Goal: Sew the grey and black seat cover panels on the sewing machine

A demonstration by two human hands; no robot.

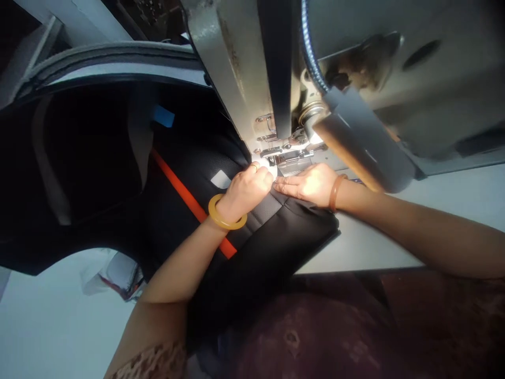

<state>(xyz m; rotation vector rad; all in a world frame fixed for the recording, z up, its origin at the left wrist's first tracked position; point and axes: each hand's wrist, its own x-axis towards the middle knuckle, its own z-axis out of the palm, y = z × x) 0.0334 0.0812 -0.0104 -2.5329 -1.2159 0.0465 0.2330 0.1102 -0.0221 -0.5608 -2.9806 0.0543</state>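
Note:
A large black seat cover (276, 242) of leather-like material, with an orange stripe (183, 192) and perforated panels, lies bunched under the head of a sewing machine (236, 68). My left hand (250, 187), with a yellow bangle at its wrist, is closed on the cover's edge just left of the lit presser foot (272, 158); its fingertips are hidden. My right hand (305, 184) lies with fingers stretched out, pressing on the cover's edge to the right of the foot. A small white tag (221, 179) shows on the cover beside my left hand.
A grey work lamp (366, 139) on a flexible metal neck hangs over the machine at right. The white table (442, 195) runs under everything. A clear plastic bag (122, 276) with things in it lies at lower left. A blue tag (163, 116) is on the cover's far part.

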